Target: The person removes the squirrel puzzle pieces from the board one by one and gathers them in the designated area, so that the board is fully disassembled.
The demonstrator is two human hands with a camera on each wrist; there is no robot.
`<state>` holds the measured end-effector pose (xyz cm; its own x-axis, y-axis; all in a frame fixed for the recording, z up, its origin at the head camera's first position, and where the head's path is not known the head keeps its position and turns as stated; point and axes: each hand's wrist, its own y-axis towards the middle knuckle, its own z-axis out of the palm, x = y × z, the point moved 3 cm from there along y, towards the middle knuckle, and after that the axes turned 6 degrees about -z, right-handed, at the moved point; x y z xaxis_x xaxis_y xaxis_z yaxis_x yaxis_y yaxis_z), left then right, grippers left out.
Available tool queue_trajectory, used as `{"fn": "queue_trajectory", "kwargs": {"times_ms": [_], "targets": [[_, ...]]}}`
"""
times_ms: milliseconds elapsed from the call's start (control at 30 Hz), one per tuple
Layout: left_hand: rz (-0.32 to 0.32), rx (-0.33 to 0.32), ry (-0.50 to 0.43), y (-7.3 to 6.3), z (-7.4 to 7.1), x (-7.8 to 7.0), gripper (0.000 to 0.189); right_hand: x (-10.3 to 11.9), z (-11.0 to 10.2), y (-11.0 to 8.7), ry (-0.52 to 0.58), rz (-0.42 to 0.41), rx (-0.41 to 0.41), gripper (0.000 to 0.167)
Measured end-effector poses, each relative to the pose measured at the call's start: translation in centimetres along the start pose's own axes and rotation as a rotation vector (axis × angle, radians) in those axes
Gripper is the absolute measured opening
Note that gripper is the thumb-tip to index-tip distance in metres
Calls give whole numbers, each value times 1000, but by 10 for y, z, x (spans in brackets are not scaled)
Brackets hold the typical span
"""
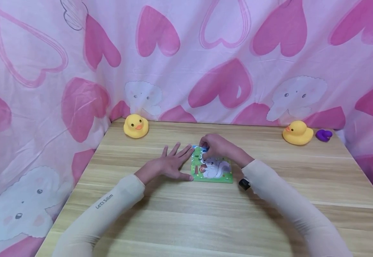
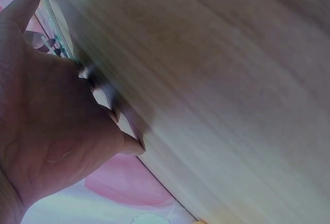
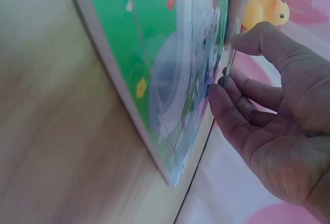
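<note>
A flat picture puzzle (image 1: 218, 175) with a grey squirrel on green grass lies mid-table; its corner shows large in the right wrist view. My left hand (image 1: 172, 165) rests at its left side with fingers spread, the thumb touching the lower left corner and fingertips near the upper left. Over the puzzle's upper part, my right hand (image 1: 217, 146) pinches a thin flat puzzle piece (image 3: 231, 56) between thumb and fingers. That piece is seen edge-on in the right wrist view, so its picture is hidden. The hand covers the puzzle's upper right in the head view.
A yellow rubber duck (image 1: 136, 126) sits at the back left of the wooden table (image 1: 186, 221). Another yellow duck (image 1: 298, 133) and a small purple duck (image 1: 324, 135) stand at the back right. A pink heart-patterned curtain (image 1: 186, 82) hangs behind.
</note>
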<state>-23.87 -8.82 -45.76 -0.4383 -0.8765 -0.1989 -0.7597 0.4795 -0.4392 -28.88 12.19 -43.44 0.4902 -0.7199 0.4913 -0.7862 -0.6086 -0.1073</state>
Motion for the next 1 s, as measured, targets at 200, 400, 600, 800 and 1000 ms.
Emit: {"fn": "queue_trajectory", "kwargs": {"times_ms": [200, 400, 600, 800, 1000], "targets": [[-3, -4, -8, -1, -1, -1, 114, -14, -8, -12, 50, -32, -23, 42], [-4, -9, -7, -1, 0, -1, 114, -33, -19, -35, 76, -65, -64, 45], [7, -18, -4, -2, 2, 0, 114, -55, -30, -56, 59, -55, -95, 42], [22, -18, 3, 0, 3, 0, 114, -79, -41, -77, 51, -11, -109, 44], [16, -16, -14, -2, 1, 0, 114, -95, -47, -88, 31, 48, -107, 46]]}}
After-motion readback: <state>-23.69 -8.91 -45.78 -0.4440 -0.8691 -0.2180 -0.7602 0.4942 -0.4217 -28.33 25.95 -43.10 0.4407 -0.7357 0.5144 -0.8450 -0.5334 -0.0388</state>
